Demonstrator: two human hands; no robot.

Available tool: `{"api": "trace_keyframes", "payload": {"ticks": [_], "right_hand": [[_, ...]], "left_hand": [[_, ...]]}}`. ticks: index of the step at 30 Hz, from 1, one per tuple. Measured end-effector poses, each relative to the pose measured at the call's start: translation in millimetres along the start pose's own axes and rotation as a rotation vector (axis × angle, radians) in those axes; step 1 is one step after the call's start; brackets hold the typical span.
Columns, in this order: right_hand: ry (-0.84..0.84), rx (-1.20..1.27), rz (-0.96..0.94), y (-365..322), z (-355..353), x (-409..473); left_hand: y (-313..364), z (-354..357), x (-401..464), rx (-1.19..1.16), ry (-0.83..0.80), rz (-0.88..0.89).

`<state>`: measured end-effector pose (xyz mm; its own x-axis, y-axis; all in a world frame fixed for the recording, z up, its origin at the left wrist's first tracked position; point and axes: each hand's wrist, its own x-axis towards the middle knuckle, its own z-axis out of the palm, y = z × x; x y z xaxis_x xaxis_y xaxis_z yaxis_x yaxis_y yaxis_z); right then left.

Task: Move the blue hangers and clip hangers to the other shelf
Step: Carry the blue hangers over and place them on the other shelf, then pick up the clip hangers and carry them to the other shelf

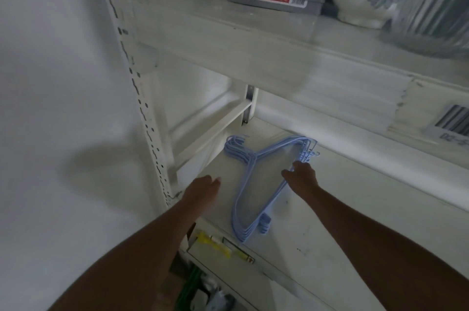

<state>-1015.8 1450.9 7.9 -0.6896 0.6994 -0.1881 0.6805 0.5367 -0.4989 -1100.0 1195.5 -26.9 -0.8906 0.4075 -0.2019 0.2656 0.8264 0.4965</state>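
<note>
— Where's the stack?
— I see the blue hangers (253, 178), thin plastic triangles, flat on the white shelf (342, 199). My right hand (302, 178) pinches their bar; my left hand (203, 191) hovers spread.

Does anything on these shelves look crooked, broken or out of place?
Mostly tidy. The stack of blue hangers lies at a slant on the shelf, one end poking past the front edge. The right hand touches it; the left hand hovers beside. The corner post has chipped paint.
</note>
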Motion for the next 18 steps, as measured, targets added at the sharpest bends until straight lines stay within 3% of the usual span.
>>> {"api": "trace_keyframes", "payload": {"ticks": [5,9,14,18], "right_hand": [[-0.173,-0.008,-0.269,-53,15,-12],[-0.296,0.034,-0.445,-97,41,-33],[-0.636,-0.029,-0.503,-141,78,-67],[-0.926,-0.272,-0.688,-156,115,-113]], "left_hand": [[-22,-16,-19,0.076,-0.059,-0.053],[-49,-33,-56,-0.117,-0.17,-0.288],[-106,-57,-127,0.017,0.011,-0.468],[-137,-64,-199,0.039,0.133,-0.69]]}}
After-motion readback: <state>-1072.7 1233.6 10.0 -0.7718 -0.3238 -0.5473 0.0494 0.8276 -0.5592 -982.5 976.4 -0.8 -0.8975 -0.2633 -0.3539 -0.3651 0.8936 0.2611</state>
